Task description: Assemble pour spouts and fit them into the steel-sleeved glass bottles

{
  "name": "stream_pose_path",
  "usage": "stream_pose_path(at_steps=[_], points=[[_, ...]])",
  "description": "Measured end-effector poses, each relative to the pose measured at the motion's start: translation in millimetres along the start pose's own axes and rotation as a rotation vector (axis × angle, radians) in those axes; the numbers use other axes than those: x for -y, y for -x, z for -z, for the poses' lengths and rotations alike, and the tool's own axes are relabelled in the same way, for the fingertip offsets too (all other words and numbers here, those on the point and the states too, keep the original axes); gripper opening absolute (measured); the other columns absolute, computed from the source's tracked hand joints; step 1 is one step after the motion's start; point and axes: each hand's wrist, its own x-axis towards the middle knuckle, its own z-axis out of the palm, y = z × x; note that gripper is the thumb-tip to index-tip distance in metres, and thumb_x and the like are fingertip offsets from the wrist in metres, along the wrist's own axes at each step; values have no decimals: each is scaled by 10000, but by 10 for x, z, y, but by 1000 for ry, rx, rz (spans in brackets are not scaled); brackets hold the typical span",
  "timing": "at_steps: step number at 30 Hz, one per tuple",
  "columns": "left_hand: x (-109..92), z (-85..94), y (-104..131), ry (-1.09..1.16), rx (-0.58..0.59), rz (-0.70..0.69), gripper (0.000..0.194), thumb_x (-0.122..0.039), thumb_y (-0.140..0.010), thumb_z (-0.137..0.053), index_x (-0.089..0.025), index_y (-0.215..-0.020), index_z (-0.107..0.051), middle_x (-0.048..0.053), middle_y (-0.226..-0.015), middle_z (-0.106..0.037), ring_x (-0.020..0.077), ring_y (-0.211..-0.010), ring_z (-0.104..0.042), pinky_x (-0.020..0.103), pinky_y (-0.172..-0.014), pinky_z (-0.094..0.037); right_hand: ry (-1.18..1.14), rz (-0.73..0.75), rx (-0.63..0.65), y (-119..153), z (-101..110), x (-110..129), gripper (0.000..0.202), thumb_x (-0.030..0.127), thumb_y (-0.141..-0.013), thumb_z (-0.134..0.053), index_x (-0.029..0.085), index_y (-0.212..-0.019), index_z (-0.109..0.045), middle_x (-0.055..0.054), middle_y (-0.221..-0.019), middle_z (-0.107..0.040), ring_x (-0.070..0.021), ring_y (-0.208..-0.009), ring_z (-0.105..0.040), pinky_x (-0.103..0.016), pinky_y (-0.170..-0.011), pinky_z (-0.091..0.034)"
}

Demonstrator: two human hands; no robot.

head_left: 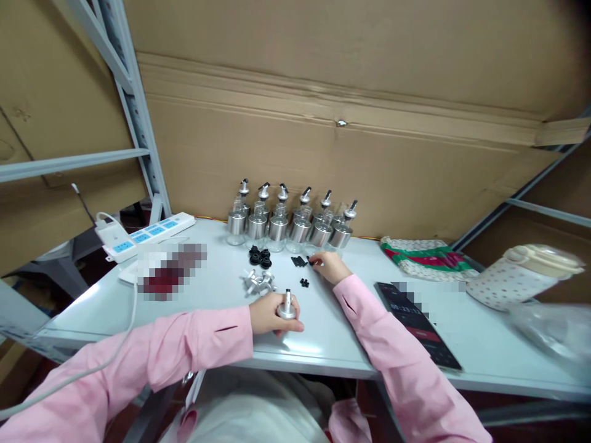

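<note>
My left hand (272,312) is closed around a silver metal pourer spout (287,309), held upright near the table's front edge. Farther forward, my right hand (329,266) pinches a small dark piece at the end of a row of short black strips (299,261). Tiny black parts (305,283) lie just below that row. Several more silver pourer spouts (258,283) are heaped beyond my left hand. Behind them sits a cluster of black ribbed stoppers (260,257). Glass oil bottles with steel sleeves (277,227) stand in rows at the back, some topped with pourers.
A white power strip (154,234) lies at the back left, its cable crossing my left sleeve. To the right are a phone (418,326) with a running timer, a patterned cloth (427,258), a dotted flask (517,277) and a clear plastic bag (554,329). Cardboard walls the back.
</note>
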Motion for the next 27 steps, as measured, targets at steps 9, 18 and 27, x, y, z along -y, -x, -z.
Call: stream_pose_path(at_steps=[9,18,27], points=[[-21,-18,-10,52,-33,13,496,-524,-546,-730,-148,-712,-453,-84,-419,-478,45,-339,-423,155,-356,-313,-76,32,-56,5,-28,-20,514,-6,-645,-558,166,-1129,-543,-45,-879,-709,-150,-744,-655,-242,-746,-479],[-27,-17,-12,87,-44,45,525,-536,-533,-733,-147,-736,-444,-71,-442,-509,49,-333,-443,147,-341,-324,-200,108,-85,-25,-86,-75,537,-64,-638,-476,188,-1111,-515,-21,-859,-713,-136,-735,-662,-272,-790,-492],[33,0,-31,118,10,-32,566,-653,-596,-630,-148,-753,-428,-60,-476,-513,46,-322,-439,153,-337,-330,-287,171,-106,-56,-125,-73,480,-57,-705,-422,186,-1111,-503,-19,-866,-713,-123,-806,-667,-279,-823,-497]])
